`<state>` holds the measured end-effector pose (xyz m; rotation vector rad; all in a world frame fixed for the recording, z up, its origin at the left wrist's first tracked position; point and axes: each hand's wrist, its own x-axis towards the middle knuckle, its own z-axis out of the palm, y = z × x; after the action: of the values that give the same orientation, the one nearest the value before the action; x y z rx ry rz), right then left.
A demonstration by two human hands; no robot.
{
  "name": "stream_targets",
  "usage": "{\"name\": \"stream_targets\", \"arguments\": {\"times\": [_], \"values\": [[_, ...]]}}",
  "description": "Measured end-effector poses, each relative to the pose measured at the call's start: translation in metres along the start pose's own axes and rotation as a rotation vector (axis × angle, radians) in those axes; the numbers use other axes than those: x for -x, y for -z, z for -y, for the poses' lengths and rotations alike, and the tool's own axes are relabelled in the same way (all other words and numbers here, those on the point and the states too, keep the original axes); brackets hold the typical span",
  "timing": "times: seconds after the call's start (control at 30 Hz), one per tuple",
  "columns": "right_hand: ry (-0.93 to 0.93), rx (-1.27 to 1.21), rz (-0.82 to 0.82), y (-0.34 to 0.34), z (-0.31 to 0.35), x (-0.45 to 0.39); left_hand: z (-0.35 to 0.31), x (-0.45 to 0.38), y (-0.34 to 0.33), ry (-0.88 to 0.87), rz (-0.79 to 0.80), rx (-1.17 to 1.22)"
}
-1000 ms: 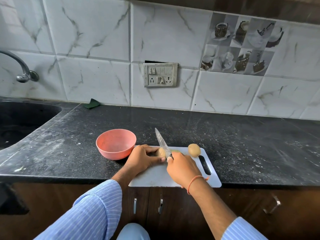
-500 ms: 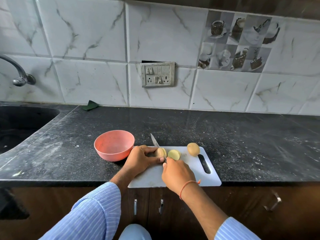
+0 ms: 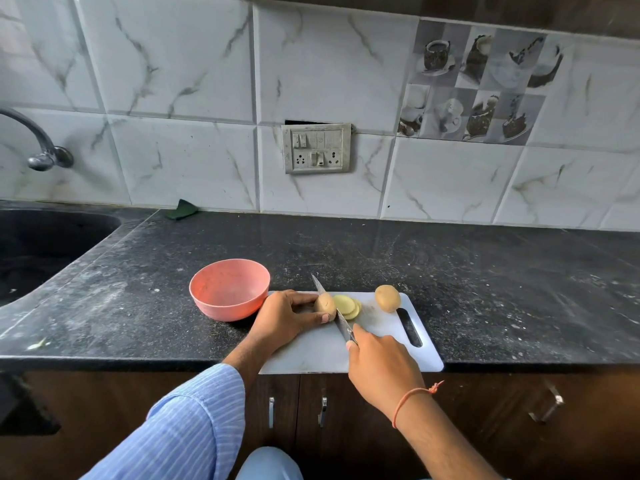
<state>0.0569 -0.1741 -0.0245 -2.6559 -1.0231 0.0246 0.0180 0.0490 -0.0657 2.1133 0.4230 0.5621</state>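
Several slices point(image 3: 348, 306) off; potato point(image 3: 325, 304) part cut.
Left hand point(image 3: 287, 317) pinches potato, right hand point(image 3: 381, 368) clasps knife point(image 3: 343, 323); judgement: keep fingertips tucked, blade vertical, thickness even.

The knife point(image 3: 332, 311) has cut more slices point(image 3: 347, 306) off the potato point(image 3: 325, 304) (they lean in a row), and the right hand point(image 3: 381, 368) slid back.

pink bowl point(image 3: 229, 289) crowding board's point(image 3: 381, 327) left, whole potato point(image 3: 387, 298) at far edge, open counter point(image 3: 502, 292) right
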Motion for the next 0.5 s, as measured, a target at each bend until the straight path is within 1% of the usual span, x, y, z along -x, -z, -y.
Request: {"name": "stream_targets", "arguments": {"times": [0.23,0.5], "values": [[-0.034,-0.134,0.004,0.006,-0.006,-0.005,0.000,0.000,-0.001,-0.011,-0.018,-0.035],[-0.025,-0.169,0.013,0.013,-0.002,-0.005,0.000,0.000,-0.001,-0.013,-0.014,-0.001]]}}
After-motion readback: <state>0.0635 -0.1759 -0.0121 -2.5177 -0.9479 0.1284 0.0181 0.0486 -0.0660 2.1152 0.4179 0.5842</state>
